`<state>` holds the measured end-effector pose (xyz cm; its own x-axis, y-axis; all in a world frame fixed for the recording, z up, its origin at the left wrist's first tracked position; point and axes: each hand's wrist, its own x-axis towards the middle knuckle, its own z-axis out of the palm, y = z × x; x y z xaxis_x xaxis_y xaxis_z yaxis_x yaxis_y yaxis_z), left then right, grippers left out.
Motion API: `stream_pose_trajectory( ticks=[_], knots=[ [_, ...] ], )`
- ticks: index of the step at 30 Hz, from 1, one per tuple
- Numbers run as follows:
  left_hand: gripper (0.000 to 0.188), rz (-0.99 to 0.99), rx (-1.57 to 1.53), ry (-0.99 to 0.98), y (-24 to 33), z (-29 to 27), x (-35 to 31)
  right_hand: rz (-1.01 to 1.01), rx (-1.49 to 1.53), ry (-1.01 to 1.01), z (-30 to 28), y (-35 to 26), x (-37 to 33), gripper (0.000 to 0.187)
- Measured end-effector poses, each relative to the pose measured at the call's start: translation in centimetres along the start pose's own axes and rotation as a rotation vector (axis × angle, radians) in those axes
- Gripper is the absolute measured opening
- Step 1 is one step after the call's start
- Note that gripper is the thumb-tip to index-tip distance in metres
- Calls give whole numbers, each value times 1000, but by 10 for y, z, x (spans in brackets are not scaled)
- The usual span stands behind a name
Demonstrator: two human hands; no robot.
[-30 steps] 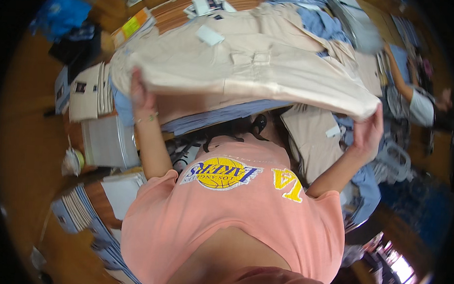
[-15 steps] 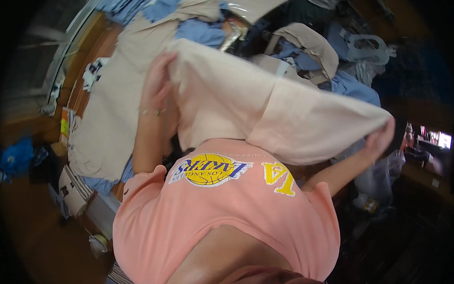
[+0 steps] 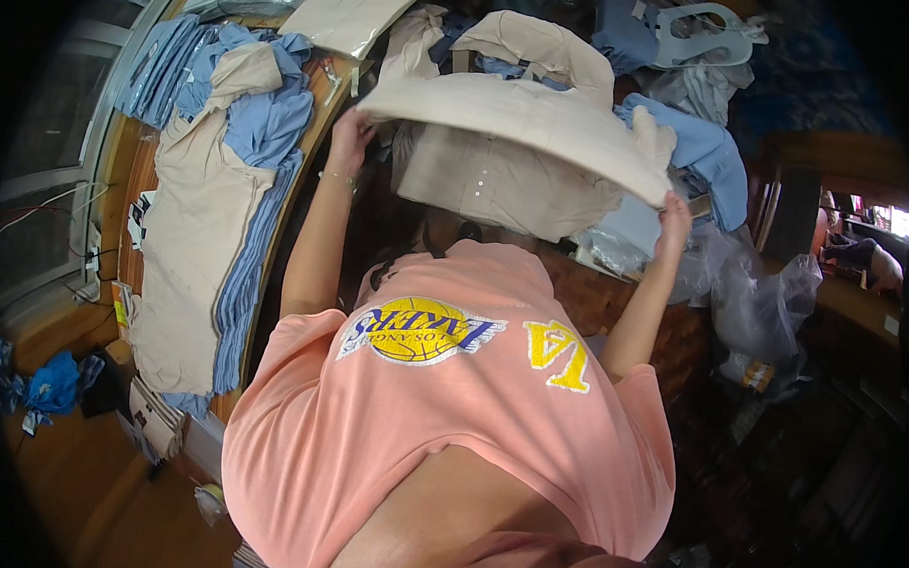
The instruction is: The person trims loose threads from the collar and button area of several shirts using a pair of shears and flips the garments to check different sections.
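A beige button-front shirt is stretched in the air ahead of my body. Its upper part bows out toward the far side, while a panel with small pale buttons hangs below, somewhat blurred. My left hand pinches the left corner of the cloth. At the right end, my right hand has its fingers closed on the other corner. Both arms reach forward, spread apart. To the left of my left arm, another beige garment lies lengthwise over a stack of folded blue clothes.
A wooden table runs along the left beside a window. Crumpled blue garments lie at its far end, near a flat plastic-wrapped package. More clothes and a clear plastic bag sit at the right. Blue plastic lies lower left.
Both hands have moved the shirt away from my chest and spread it level. My right hand has come inward to the left. The view has shifted, showing more of the left table.
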<state>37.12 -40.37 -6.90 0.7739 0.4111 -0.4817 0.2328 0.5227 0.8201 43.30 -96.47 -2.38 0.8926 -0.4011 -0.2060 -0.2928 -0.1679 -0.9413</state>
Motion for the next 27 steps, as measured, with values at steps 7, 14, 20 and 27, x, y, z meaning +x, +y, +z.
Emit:
stream_pose_trajectory(
  ticks=[7, 14, 20, 27],
  knots=[
    [45, -49, 927, 181, -108, -52, 15, -4, -416, -280, -1, 177, 1, 22],
    [61, -195, 657, 77, -72, -101, -84, 104, -231, -512, 73, 161, 26, 27],
    [47, -67, 473, 74, 44, -130, -243, -75, -178, -886, 284, -7, -50, 25],
    [23, 404, 698, 667, 68, -277, -345, -568, 14, -1605, 445, -111, -304, 23]
  ],
)
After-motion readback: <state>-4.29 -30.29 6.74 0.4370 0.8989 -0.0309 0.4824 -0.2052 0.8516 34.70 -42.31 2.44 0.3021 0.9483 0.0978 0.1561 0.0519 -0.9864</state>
